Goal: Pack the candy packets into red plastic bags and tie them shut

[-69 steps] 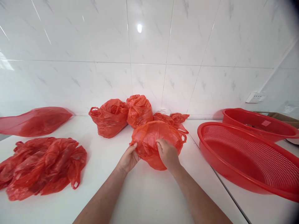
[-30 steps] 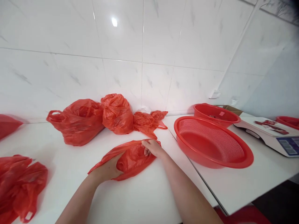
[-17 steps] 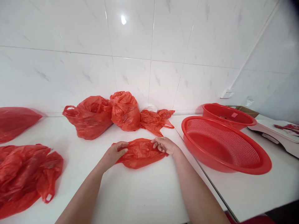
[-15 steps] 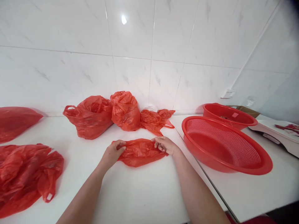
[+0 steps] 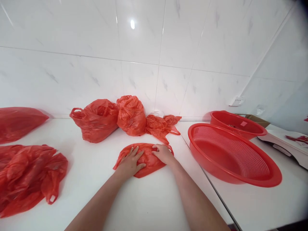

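Note:
A red plastic bag (image 5: 149, 166) lies crumpled and spread low on the white table in front of me. My left hand (image 5: 130, 163) rests flat on its left half, fingers spread and palm down. At the bag's right half, my right hand (image 5: 164, 154) has its fingers curled in and gripping the thin plastic. What the bag holds, if anything, is hidden under the film. Just behind it sit more red bags: a small bundle (image 5: 156, 125), a full round one (image 5: 131, 115) and a wide one with a loop handle (image 5: 96, 122).
A heap of red bags (image 5: 31, 176) lies at the left, with another filled bag (image 5: 19, 123) behind it. On the right stand a red perforated basket (image 5: 216, 157) and a second red basin (image 5: 240, 125). A white scale-like device (image 5: 276, 144) is farther right.
My left hand has moved from the bag's left edge onto its top and flattened. My right hand has shifted slightly left and turned over. The bag's outline has changed.

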### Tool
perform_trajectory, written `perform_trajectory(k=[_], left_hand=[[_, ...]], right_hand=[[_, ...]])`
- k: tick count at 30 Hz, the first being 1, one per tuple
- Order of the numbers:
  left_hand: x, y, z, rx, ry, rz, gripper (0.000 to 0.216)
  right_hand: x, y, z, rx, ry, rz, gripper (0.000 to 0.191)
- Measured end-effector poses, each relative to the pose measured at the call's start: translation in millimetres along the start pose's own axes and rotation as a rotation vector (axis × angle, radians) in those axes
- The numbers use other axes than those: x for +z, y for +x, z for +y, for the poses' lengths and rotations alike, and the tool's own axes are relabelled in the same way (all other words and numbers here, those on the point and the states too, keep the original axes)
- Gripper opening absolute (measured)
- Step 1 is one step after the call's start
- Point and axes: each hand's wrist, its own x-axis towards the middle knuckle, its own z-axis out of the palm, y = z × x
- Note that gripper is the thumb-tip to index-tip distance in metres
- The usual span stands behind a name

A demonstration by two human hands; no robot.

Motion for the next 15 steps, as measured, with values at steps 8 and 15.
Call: perform_trajectory(k=[8,15], left_hand=[[-2.6,0.3,-10.5,-0.003,0.0,0.065,0.061],[-10.2,-8.3,-7.0,0.086,0.05,0.244,0.05]], right_hand=[[21.5,0.0,-16.8,0.063,-0.228,0.1,0.04],[16.5,-1.1,-7.2,0.122,-0.261,0.187,0.061]])
